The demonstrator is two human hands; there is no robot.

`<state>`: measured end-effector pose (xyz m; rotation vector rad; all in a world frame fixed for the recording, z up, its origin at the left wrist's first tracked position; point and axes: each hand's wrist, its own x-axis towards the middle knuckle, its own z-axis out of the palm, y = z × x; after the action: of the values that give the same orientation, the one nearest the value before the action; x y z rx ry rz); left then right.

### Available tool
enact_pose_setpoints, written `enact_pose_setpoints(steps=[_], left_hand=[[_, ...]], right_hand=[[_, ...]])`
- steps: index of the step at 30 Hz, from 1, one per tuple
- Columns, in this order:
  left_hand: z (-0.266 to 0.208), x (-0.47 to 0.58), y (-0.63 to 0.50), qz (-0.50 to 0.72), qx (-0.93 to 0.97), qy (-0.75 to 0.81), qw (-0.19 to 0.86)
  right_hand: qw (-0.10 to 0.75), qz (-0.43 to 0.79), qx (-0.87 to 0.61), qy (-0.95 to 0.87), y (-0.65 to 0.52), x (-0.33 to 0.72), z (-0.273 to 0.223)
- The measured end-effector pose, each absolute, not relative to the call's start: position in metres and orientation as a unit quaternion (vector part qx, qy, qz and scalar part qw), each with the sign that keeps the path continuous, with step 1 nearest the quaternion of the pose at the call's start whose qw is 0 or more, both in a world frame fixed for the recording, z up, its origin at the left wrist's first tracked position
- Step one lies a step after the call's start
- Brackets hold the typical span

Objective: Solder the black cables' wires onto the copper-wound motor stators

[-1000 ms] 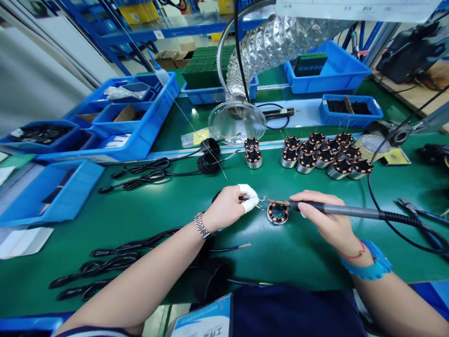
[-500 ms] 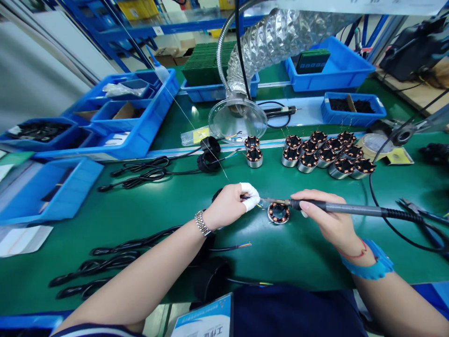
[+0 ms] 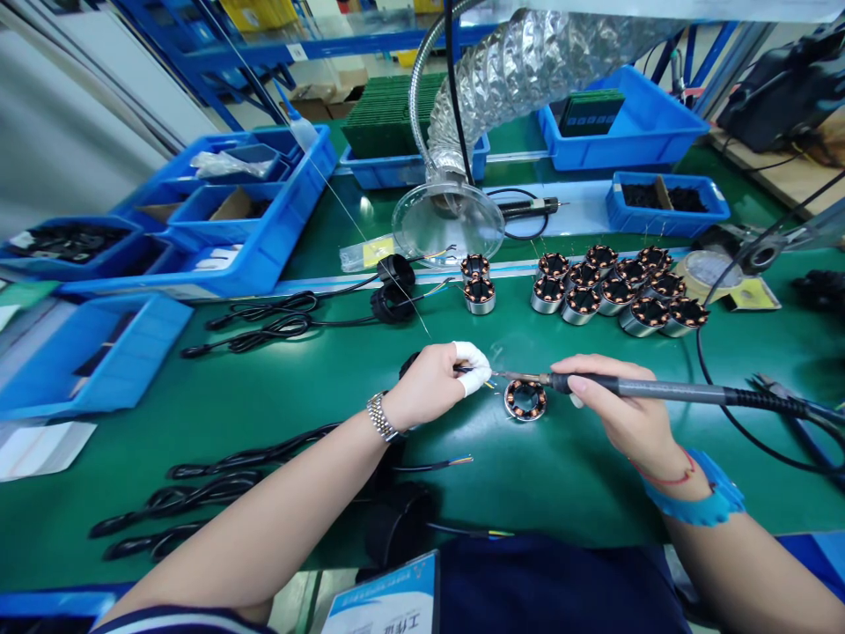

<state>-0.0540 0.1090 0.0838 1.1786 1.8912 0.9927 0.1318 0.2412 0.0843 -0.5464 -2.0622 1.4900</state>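
Note:
My left hand [image 3: 439,374], with white covers on its thumb and finger, pinches the end of a black cable whose thin coloured wires [image 3: 489,384] stick out past the fingertips. My right hand [image 3: 617,405] grips a soldering iron [image 3: 634,387] like a pen. The iron's tip points left and meets, or nearly meets, the wire ends; the exact contact is too small to tell. Just below the iron's metal shaft, a motor stator [image 3: 525,401] with copper windings lies on the green bench. Neither hand touches it.
Several stators [image 3: 616,293] stand grouped at right, with two more [image 3: 479,294] left of them. Black cables with round caps [image 3: 393,299] lie at left. A fume-extractor hood [image 3: 447,224] hangs ahead. Blue bins [image 3: 264,255] line the back. Pliers [image 3: 802,431] rest at far right.
Both hands stay almost in place. A faint wisp of smoke now shows above the soldering iron's tip. The view has shifted very slightly.

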Motion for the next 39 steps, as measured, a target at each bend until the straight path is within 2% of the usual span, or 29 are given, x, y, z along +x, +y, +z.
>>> enact_pose_setpoints(steps=[39], left_hand=[[0.0889,-0.0541,0.1124,0.356,0.457,0.743,0.335]], right_hand=[[0.289,0.606,-0.227,-0.705,0.2447,0.1345,0.0807]])
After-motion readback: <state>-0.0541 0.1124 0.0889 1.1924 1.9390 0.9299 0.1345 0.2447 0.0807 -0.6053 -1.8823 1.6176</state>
